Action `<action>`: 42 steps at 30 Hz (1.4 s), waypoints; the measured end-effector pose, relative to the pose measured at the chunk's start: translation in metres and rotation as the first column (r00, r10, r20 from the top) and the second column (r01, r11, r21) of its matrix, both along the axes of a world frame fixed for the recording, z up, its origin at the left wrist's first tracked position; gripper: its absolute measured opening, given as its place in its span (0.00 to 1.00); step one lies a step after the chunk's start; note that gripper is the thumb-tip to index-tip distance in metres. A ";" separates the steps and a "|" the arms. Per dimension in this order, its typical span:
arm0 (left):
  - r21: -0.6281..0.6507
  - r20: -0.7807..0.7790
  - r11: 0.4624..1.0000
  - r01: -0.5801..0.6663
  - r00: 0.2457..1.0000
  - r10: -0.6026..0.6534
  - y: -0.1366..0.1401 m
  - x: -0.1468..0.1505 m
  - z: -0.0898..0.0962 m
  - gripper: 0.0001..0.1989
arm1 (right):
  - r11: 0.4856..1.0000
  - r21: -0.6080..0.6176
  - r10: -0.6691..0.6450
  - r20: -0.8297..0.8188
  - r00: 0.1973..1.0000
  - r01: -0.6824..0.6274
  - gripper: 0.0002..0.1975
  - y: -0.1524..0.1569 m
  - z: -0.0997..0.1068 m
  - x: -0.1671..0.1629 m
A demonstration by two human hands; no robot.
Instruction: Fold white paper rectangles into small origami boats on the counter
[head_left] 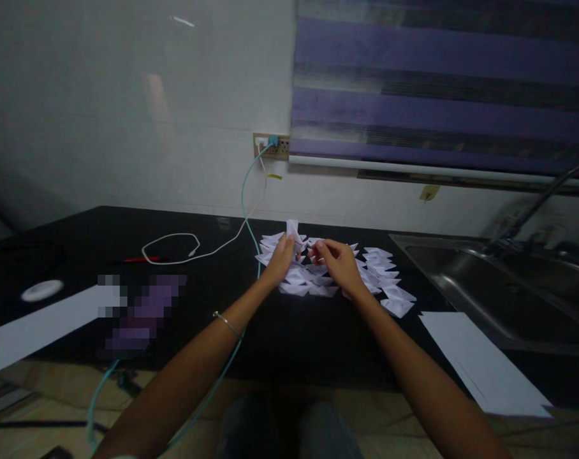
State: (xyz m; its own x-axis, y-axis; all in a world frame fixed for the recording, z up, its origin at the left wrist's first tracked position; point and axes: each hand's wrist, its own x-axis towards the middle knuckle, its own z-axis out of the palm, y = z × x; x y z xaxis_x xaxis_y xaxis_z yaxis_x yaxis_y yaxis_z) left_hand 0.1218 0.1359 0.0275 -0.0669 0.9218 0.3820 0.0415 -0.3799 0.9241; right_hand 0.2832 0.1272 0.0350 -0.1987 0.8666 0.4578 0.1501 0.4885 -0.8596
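My left hand is closed on a small folded piece of white paper, held upright above the counter. To its right, my right hand is raised with its fingers bent and apart, and nothing shows between them. Below and around both hands lie several folded white paper pieces, pointed in shape and set in rows on the black counter. Some of these pieces are hidden behind my hands.
A stack of white paper sheets lies at the right, beside the steel sink. At the left are a white paper strip, a white disc, a red pen and a white cable. A teal cable crosses the counter.
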 end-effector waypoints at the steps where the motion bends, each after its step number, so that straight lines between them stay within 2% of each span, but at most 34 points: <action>1: -0.007 0.011 1.000 0.005 1.000 -0.005 0.000 0.001 -0.001 0.18 | 0.999 -0.037 0.016 -0.054 0.998 -0.018 0.20 0.002 0.000 0.001; 7: -0.029 -0.050 0.995 0.099 0.994 -0.101 0.005 -0.002 -0.008 0.22 | 0.977 -0.193 0.042 -0.244 0.969 -0.091 0.18 0.003 0.005 0.002; 13: 0.067 -0.204 0.967 0.247 0.952 -0.229 0.007 -0.004 -0.012 0.20 | 0.931 -0.303 0.112 -0.289 0.951 -0.202 0.16 0.002 0.006 0.006; 16: 0.061 -0.208 0.957 0.284 0.941 -0.266 0.004 -0.003 -0.012 0.19 | 0.926 -0.298 0.145 -0.284 0.948 -0.231 0.15 0.004 0.003 0.008; 18: 0.095 -0.237 0.955 0.280 0.938 -0.251 0.004 -0.003 -0.012 0.18 | 0.943 -0.273 0.119 -0.262 0.958 -0.192 0.15 0.007 0.001 0.008; 22: 0.172 -0.349 0.946 0.276 0.915 -0.203 0.006 -0.004 -0.014 0.16 | 0.990 -0.131 0.026 -0.154 0.988 -0.046 0.14 0.008 -0.002 0.006; 26: 0.197 -0.408 0.942 0.272 0.896 -0.173 0.010 -0.004 -0.018 0.16 | 0.999 -0.043 0.025 -0.089 0.996 -0.029 0.12 0.006 -0.001 0.003; 29: 0.226 -0.398 0.930 0.291 0.899 -0.185 0.014 -0.005 -0.020 0.16 | 0.983 -0.107 0.133 -0.160 0.978 -0.151 0.12 0.007 -0.001 0.005; 32: 0.194 -0.366 0.929 0.315 0.902 -0.229 0.015 -0.007 -0.020 0.17 | 0.924 -0.198 0.270 -0.264 0.926 -0.326 0.13 0.008 -0.002 0.009; 34: 0.151 -0.336 0.925 0.348 0.898 -0.283 0.013 -0.008 -0.020 0.19 | 0.898 -0.217 0.313 -0.296 0.902 -0.383 0.12 0.009 -0.002 0.011; 38: 0.119 -0.317 0.893 0.434 0.869 -0.380 0.008 -0.007 -0.019 0.20 | 0.896 -0.231 0.306 -0.295 0.905 -0.378 0.12 0.010 -0.004 0.012; 42: 0.153 -0.388 0.880 0.449 0.846 -0.365 0.005 -0.007 -0.017 0.20 | 0.921 -0.218 0.283 -0.200 0.938 -0.324 0.12 0.011 -0.003 0.015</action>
State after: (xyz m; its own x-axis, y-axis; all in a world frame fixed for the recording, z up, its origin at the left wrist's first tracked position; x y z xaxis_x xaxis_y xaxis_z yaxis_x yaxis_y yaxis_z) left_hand 0.1143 0.1405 0.0101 0.4666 0.7199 0.5139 0.1288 -0.6301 0.7658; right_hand 0.2979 0.1380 0.0317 -0.4113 0.8647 0.2881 -0.1229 0.2606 -0.9576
